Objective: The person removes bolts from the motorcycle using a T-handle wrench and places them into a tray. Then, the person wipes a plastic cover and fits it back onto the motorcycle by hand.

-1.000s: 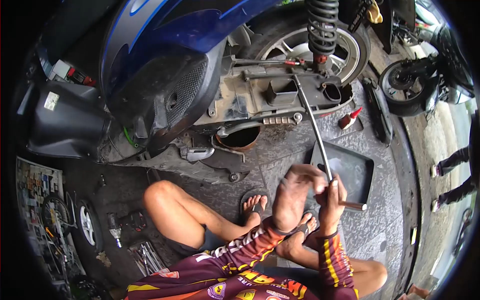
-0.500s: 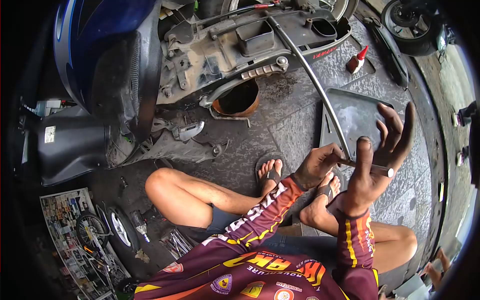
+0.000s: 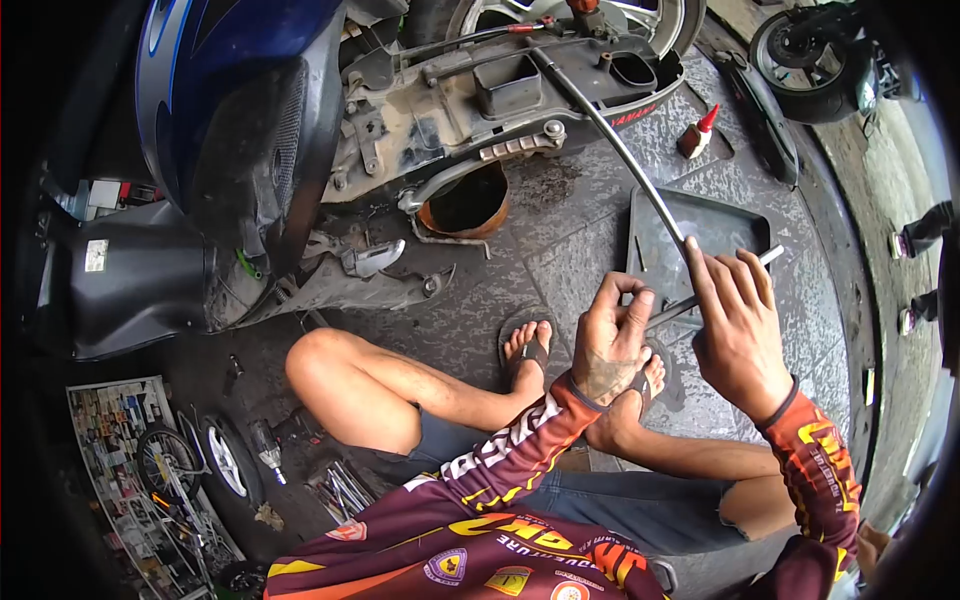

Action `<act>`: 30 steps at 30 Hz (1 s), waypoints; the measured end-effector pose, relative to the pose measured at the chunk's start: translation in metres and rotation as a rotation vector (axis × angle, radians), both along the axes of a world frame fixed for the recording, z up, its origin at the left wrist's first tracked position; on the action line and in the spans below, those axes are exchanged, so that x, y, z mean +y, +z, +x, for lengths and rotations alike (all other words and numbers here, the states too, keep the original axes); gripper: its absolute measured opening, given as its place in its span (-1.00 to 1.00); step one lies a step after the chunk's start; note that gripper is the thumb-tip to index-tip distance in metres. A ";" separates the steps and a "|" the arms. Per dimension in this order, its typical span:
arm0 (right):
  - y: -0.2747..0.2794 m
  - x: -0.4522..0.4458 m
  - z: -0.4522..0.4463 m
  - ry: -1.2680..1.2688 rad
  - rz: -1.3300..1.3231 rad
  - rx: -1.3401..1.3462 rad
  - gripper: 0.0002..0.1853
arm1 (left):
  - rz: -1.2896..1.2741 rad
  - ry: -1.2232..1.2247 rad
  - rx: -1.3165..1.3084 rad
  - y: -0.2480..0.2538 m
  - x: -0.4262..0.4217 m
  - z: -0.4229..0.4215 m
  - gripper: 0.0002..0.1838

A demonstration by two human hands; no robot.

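A long metal T-handle wrench [image 3: 622, 148] slants from the motorcycle's underbody down to my hands. My left hand [image 3: 612, 345] is closed, thumb and fingers pinched at the near end of its crossbar [image 3: 675, 310]. Over the other part of the crossbar curls my right hand [image 3: 738, 345], its index finger reaching toward the shaft; the bar's tip shows beyond the fingers. The wrench's far end meets the dusty black motorcycle underbody [image 3: 430, 145], and exactly what it fits onto is hard to make out.
A black tray [image 3: 700, 215] lies beyond my hands, with a red-capped bottle [image 3: 697, 133] behind it. Under the bike sits a rusty round pan [image 3: 465, 215]. Several tools [image 3: 345, 490] lie left of my lap, near a blue fairing [image 3: 215, 90] and a black panel [image 3: 140, 280].
My right hand has turned over from open, raised fingers to curling down over the crossbar. The crossbar has swung to a steeper slant, and my left hand has shifted slightly left.
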State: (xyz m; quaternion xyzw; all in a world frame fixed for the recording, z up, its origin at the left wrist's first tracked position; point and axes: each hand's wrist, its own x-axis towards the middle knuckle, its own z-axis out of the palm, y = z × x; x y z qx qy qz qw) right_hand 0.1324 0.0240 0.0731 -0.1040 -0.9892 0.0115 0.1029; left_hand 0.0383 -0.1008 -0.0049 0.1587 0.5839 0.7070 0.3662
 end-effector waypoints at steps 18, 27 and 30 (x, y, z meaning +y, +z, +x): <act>-0.044 -0.016 -0.036 -0.555 -1.379 0.475 -0.64 | 0.400 0.241 0.870 0.038 0.047 -0.017 -0.45; -0.010 -0.051 -0.054 -0.310 -0.735 0.860 -0.24 | 0.331 -0.290 0.016 -0.012 0.056 0.001 -0.66; -0.006 -0.047 -0.076 -0.181 -0.837 1.249 -0.43 | 0.371 -0.437 0.207 -0.031 0.058 -0.003 -0.69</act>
